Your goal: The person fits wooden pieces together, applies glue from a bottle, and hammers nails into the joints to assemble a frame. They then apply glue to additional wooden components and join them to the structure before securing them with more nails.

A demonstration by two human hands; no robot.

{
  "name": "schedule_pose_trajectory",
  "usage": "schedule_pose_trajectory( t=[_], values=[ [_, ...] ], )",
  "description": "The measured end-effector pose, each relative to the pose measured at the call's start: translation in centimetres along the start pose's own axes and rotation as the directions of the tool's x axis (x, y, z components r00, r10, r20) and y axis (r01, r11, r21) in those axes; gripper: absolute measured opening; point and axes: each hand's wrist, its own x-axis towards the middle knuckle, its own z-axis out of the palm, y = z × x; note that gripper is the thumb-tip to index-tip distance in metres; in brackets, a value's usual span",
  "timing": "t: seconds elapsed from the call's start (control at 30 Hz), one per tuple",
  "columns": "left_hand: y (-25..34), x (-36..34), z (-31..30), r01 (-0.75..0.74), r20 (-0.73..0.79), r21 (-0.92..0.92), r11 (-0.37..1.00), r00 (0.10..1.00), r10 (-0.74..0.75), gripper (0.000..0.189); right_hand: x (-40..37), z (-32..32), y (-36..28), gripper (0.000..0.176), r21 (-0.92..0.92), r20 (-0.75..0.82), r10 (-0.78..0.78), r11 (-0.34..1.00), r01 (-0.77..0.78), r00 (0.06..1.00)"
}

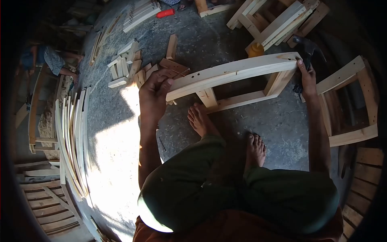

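Observation:
A pale wooden frame point(238, 74) with a crosspiece is held up in front of my knees, tilted, above my bare feet. My left hand point(155, 90) grips its left end, thumb on top. At the right corner, my right hand point(308, 78) closes round the end of the long top rail. A hammer point(309, 47) shows just beyond my right hand; whether the hand touches it I cannot tell. Dark holes mark the top rail near both ends. Behind the left hand lies a reddish-brown wood piece point(174, 66).
Short wood blocks point(123, 66) lie on the concrete floor point(201, 38) ahead. Long slats point(74, 137) are at the left, near another person point(54, 60). Other frames point(352, 135) stand at right and top right. A yellow bottle point(256, 50) and red bottle point(165, 13) are ahead.

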Motion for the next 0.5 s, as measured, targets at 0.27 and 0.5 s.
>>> schedule_pose_trajectory(
  t=[0.27,0.5],
  values=[
    [1.1,-0.2,-1.6,-0.161,0.185,0.382,0.91,0.978,0.096,0.02,0.7,-0.8,0.8,0.052,-0.001,0.027,0.022,1.0,-0.022,0.999],
    [1.2,0.4,-1.6,-0.224,0.235,0.468,0.855,0.964,0.124,0.02,0.1,-0.5,0.3,0.055,0.024,0.009,0.017,1.0,-0.017,1.0]
  ],
)
